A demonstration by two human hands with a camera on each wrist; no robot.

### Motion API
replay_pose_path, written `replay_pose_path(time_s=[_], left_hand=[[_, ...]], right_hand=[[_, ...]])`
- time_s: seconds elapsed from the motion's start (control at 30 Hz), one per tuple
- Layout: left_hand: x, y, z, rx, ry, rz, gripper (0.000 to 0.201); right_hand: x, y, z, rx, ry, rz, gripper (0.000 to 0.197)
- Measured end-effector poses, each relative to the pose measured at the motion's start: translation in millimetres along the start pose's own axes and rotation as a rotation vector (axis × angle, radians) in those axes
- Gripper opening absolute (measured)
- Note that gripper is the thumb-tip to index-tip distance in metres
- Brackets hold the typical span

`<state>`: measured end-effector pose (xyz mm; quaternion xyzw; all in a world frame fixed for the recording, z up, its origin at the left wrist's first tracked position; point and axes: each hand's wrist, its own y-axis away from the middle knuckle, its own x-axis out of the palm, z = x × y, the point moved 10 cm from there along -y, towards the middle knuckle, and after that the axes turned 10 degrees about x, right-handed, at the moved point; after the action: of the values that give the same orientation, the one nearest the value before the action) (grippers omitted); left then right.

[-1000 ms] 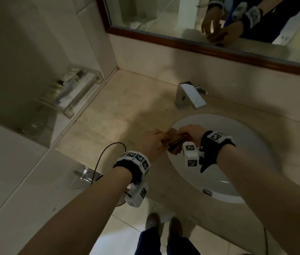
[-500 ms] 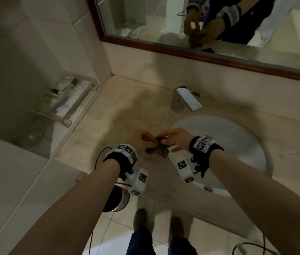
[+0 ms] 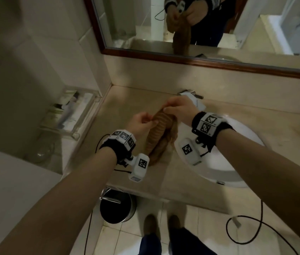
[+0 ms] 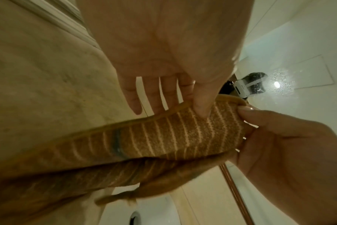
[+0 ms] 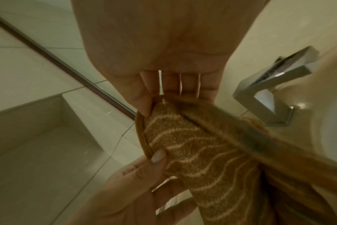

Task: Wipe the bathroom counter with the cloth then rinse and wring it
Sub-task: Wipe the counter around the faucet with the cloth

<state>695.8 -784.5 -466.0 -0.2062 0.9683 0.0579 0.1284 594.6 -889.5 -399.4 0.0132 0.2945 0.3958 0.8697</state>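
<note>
Both hands raised above the counter (image 3: pixel 130 100), just left of the sink (image 3: pixel 237 162) rim. Left hand (image 3: pixel 141 122) pinching the top hem of the cloth (image 3: pixel 159 133) between thumb and curled fingers. Right hand (image 3: pixel 179 109) clamped on the same hem just beside it, thumb on the striped face, fingers behind. Same pinch confirmed in the left wrist view: left hand (image 4: pixel 175 60) with thumb pressed on the cloth (image 4: pixel 164 137), right hand (image 4: pixel 290 146) gripping the end. Same again in the right wrist view: right hand (image 5: pixel 164 53) above, left hand (image 5: pixel 137 187) below, cloth (image 5: pixel 202 152) held between them.

Cloth brown with thin pale stripes and one darker band, gathered lengthwise, hanging from the two grips over the front part of the counter toward its front edge. Contact between lower end and counter surface not determinable.

Faucet (image 3: pixel 193 99) at the back edge of the counter behind the right hand, partly hidden. Mirror (image 3: pixel 210 24) with dark wooden frame above the back edge, reflecting hands and cloth. Clear tray (image 3: pixel 71 115) of toiletries on a ledge off the left edge. Dark bin (image 3: pixel 117 207) on the floor below the front edge. Shoes (image 3: pixel 162 223) and a black cable (image 3: pixel 246 227) visible on the tiled floor.
</note>
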Motion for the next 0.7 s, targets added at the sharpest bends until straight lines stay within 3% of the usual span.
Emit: replay_pose_path(time_s=[0.07,0.17,0.33,0.47,0.57,0.7], left_hand=[[-4.0,-0.1,-6.3,0.021,0.019,-0.014,0.032],[-3.2,4.2,-2.7,0.004,0.003,0.032,0.039],[-1.3,17.8,36.9,-0.152,-0.08,0.08,0.026],[-35.7,21.9,46.7,-0.181,-0.061,-0.113,0.045],[-72.3,16.5,25.2,-0.14,-0.076,-0.225,0.021],[-131.7,-3.1,-22.0,0.02,-0.309,-0.263,0.014]], right_hand=[[0.3,-0.3,8.1,-0.02,-0.022,-0.001,0.009],[-4.4,-3.0,13.0,-0.003,-0.156,0.007,0.01],[-23.9,-0.9,42.2,-0.087,-0.214,0.015,0.012],[-42.6,-4.2,62.8,-0.151,0.015,-0.062,0.008],[-55.9,-15.2,69.3,-0.182,0.104,-0.133,0.01],[-75.7,-41.2,65.5,-0.175,0.066,-0.217,0.019]])
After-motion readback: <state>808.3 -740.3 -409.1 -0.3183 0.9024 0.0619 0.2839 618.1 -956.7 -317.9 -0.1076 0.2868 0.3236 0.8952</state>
